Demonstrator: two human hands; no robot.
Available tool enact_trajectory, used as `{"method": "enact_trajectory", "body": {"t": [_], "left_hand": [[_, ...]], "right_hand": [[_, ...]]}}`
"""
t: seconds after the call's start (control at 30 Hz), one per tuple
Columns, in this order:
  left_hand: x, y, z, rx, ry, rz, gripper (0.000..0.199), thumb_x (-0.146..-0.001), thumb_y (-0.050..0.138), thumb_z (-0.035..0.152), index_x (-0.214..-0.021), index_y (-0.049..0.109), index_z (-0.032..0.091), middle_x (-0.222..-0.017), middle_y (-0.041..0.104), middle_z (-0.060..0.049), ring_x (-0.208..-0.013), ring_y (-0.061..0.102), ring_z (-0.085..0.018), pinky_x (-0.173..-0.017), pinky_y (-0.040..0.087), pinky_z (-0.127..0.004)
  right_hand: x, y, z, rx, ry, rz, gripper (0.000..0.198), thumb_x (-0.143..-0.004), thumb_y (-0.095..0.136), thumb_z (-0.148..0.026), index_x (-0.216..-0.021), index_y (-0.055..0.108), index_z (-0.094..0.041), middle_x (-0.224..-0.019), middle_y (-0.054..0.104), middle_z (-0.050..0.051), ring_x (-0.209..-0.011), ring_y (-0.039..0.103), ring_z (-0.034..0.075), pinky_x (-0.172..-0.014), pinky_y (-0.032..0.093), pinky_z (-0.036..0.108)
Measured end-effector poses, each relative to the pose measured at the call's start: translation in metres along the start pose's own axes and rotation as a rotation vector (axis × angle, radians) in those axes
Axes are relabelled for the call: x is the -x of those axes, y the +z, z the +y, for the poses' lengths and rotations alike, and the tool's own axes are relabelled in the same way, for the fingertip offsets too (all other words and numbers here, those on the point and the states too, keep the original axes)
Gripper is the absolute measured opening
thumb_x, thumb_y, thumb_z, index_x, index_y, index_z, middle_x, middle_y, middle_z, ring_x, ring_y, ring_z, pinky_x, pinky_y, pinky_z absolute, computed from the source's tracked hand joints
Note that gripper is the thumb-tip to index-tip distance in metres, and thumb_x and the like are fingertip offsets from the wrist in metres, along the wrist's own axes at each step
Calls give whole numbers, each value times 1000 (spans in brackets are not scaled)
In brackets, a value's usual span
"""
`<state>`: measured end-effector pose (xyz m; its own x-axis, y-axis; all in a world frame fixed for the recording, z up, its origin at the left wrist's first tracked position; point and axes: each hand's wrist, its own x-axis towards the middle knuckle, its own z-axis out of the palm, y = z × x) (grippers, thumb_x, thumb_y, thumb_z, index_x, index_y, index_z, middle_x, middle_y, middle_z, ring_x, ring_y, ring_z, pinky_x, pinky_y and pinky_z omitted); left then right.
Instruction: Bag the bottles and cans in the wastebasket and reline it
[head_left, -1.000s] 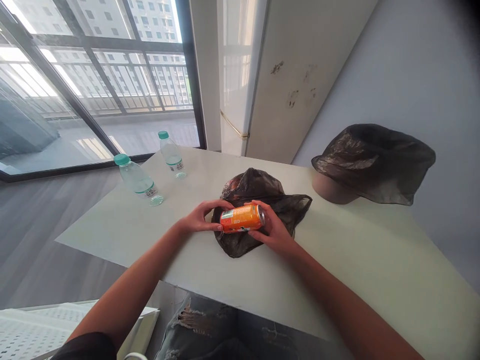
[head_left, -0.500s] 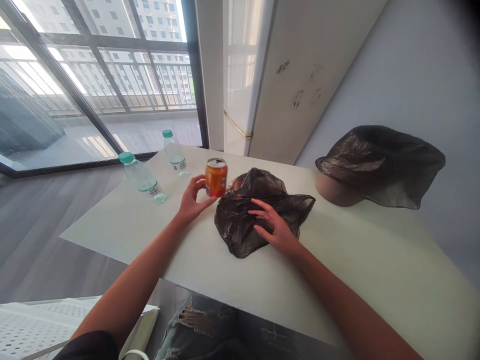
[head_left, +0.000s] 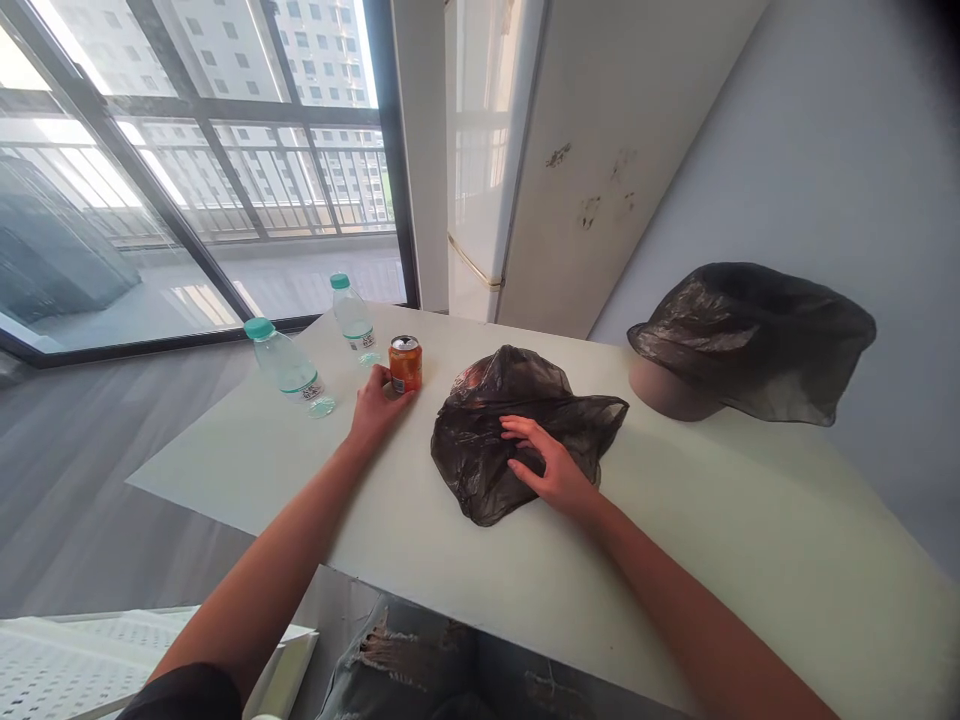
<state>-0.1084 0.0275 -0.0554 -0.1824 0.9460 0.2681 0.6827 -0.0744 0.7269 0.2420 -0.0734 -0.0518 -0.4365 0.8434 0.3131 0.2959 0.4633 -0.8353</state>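
One large glass door [head_left: 225,190] in a dark frame fills the far left of your view, with a railing and a tall building beyond it. To its right, at the far side, stands a white fridge [head_left: 577,190] with dark marks on its side. Your white table [head_left: 757,560] stretches across the middle and off to the right, and your ripped jeans [head_left: 405,655] show under its near edge. At the near left, down beside the table, is a white seat [head_left: 82,665] with rows of holes. On the right of the table, toward the wall, sits a brownish bin [head_left: 667,388] with a black liner [head_left: 772,325] draped over its top and spilling to the right. A crumpled black bag [head_left: 480,470] lies mid-table, a reddish patch showing through its far left part. Two clear bottles with green caps stand on the left: the near bottle [head_left: 289,370] and, farther back and to its right, the far bottle [head_left: 354,318]. Your right hand [head_left: 551,465] is over the bag, fingers spread and holding nothing; you cannot tell whether they touch the plastic. Your left hand [head_left: 373,410] has a narrow grip low around an orange can [head_left: 407,366], which is upright on the table between the far bottle and the bag.
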Motion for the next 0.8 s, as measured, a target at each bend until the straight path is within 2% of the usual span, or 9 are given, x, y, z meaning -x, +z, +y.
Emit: {"method": "enact_trajectory", "body": {"t": [0.17,0.23,0.3,0.37,0.43,0.53,0.6,0.67,0.8], "left_hand": [[-4,1,-1,-67,22,-2,45,-70,82,47,-96,54,24,-112,66,-9,-103,64,-28,-88,48,-38],[-2,0,1,-76,66,44,39,-71,80,47,-88,53,23,-102,64,-7,-94,62,-25,-84,48,-37],[1,-1,4,-66,111,39,36,-76,76,46,-76,49,23,-84,59,-2,-78,56,-19,-76,45,-33],[6,-2,9,-38,147,-40,38,-84,70,46,-67,45,22,-67,50,2,-65,46,-15,-68,39,-31],[10,-2,13,-10,192,-152,38,-90,66,46,-66,50,21,-61,48,3,-60,43,-13,-64,35,-30],[13,-1,16,-13,289,-298,29,-94,63,46,-87,73,20,-64,56,2,-62,48,-14,-65,38,-30],[14,0,16,-49,323,-358,33,-96,61,47,-106,79,22,-66,60,2,-63,52,-15,-67,40,-31],[13,1,15,-91,331,-362,37,-98,58,47,-115,79,22,-67,62,1,-64,55,-17,-72,43,-33],[11,4,12,-173,330,-300,38,-97,58,43,-121,79,22,-81,73,-5,-79,67,-23,-97,44,-44]], "right_hand": [[0,-3,-1,51,-26,-65,35,-101,67,-33,-135,65,-28,-148,60,11,-141,56,28,-122,44,50],[-1,-3,-1,63,-28,-67,32,-101,67,-34,-133,67,-27,-147,61,11,-138,58,27,-121,45,50],[-1,-3,0,74,-32,-64,30,-101,67,-34,-130,68,-26,-145,61,12,-136,59,28,-119,46,50],[-2,-3,1,84,-31,-66,28,-100,67,-33,-127,70,-26,-144,62,12,-134,61,28,-117,48,51],[-2,-3,1,90,-25,-75,25,-100,66,-33,-124,71,-25,-142,63,13,-131,62,28,-116,49,51],[-2,-3,0,94,-10,-92,23,-100,66,-32,-121,72,-25,-141,63,13,-130,63,28,-115,50,50],[-1,-4,-1,94,-2,-105,22,-100,66,-31,-121,72,-25,-142,63,12,-130,63,27,-115,50,50],[-1,-4,-1,94,1,-115,23,-100,67,-31,-121,73,-25,-143,62,12,-131,63,27,-115,49,50],[-1,-4,-1,96,-15,-117,22,-99,68,-32,-119,74,-24,-142,63,13,-131,63,28,-115,50,50]]}}
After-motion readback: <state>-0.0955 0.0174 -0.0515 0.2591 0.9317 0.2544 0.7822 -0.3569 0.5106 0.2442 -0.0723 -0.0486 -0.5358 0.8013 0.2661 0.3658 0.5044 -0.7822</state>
